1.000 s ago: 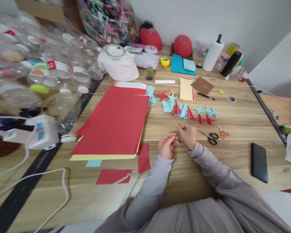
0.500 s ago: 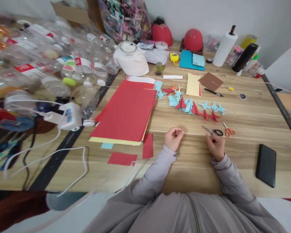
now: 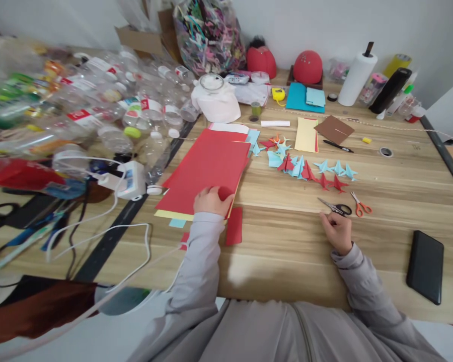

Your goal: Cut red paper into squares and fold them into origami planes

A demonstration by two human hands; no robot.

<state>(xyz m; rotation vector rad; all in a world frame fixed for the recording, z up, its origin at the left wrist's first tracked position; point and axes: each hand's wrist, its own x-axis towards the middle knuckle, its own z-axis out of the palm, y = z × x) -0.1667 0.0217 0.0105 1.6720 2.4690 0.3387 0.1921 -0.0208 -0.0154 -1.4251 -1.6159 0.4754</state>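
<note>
My left hand (image 3: 213, 202) rests over the lower right part of a stack of large red paper sheets (image 3: 207, 163), thumb apart from the curved fingers. A yellow sheet shows under the stack's front edge. Beside that hand lies a small red paper rectangle (image 3: 234, 226), and a second red piece (image 3: 184, 240) is partly covered by my sleeve. My right hand (image 3: 335, 231) is a loose fist on the table, with nothing seen in it. Just beyond it are black-handled scissors (image 3: 335, 206) and orange-handled scissors (image 3: 360, 205). Folded red and blue paper cranes (image 3: 305, 170) lie in the middle.
Plastic bottles (image 3: 98, 108) crowd the left side, near a white power adapter (image 3: 131, 180) with cables. A black phone-like slab (image 3: 425, 266) lies at right. Yellow paper (image 3: 305, 134), brown paper (image 3: 334, 129), a pen (image 3: 338, 146) and a tape roll (image 3: 386, 152) lie farther back.
My left hand has moved left from bare table onto the red sheets, and its closed fingers have loosened. The right fist stays near the scissors. The view has shifted left.
</note>
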